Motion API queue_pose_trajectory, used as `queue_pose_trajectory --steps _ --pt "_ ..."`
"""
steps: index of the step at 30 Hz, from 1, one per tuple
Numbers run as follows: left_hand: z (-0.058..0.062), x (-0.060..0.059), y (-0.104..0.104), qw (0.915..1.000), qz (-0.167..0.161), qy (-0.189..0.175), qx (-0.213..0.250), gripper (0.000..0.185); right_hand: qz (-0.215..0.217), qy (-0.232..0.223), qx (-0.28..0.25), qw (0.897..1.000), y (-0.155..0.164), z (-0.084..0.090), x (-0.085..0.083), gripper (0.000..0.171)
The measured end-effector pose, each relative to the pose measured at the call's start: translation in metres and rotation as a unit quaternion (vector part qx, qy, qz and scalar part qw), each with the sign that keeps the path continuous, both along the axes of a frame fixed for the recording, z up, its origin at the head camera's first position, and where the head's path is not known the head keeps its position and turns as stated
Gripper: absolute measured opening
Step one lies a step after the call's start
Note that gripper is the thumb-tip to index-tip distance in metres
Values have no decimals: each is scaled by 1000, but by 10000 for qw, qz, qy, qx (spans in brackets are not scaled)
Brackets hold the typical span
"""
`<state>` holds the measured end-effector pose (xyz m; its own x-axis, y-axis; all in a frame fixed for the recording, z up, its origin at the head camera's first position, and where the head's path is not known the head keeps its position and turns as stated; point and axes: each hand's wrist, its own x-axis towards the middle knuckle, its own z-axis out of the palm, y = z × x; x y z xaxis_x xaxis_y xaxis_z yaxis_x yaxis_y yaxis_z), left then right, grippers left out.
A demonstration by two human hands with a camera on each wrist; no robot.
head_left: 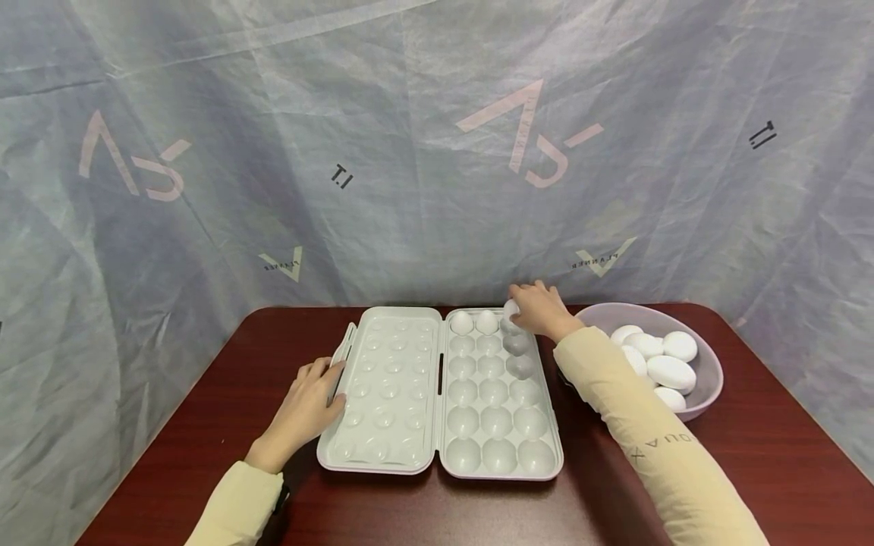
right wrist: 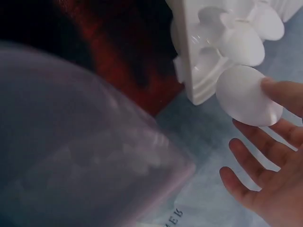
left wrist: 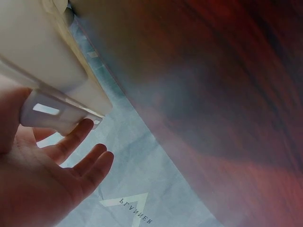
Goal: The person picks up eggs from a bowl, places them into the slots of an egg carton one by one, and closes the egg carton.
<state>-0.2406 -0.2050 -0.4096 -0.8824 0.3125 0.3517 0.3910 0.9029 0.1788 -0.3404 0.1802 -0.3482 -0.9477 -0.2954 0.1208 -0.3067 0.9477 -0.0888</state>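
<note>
A white egg tray (head_left: 554, 447) lies open on the dark red table, its dimpled lid (head_left: 385, 394) folded out to the left. Two white eggs (head_left: 474, 322) sit in the far row of cups. My right hand (head_left: 531, 308) reaches to the far right corner of the tray and pinches another white egg (head_left: 510, 309) over the corner cup. In the right wrist view this egg (right wrist: 246, 97) sits just beside the tray's corner, one fingertip (right wrist: 284, 92) on it and the other fingers spread. My left hand (head_left: 307, 406) rests with straight fingers on the lid's left edge, by its latch tab (left wrist: 52, 113).
A pale lilac bowl (head_left: 710, 379) with several white eggs (head_left: 671, 371) stands right of the tray, close to my right forearm. The table (head_left: 751, 470) ends near a grey printed backdrop (head_left: 410, 189) just behind the tray.
</note>
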Motion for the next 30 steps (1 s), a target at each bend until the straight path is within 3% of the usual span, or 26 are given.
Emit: queue_pose_trajectory --steps 9,20,30 --pt "0 1 0 10000 -30 59 5 48 -113 -39 46 9999 -7 -19 -5 37" --pt "-1 1 2 10000 -25 56 24 47 -258 233 163 9993 -10 -34 -6 36" --pt "-2 1 2 10000 25 64 -72 47 -416 21 114 9991 -8 -42 -10 37"
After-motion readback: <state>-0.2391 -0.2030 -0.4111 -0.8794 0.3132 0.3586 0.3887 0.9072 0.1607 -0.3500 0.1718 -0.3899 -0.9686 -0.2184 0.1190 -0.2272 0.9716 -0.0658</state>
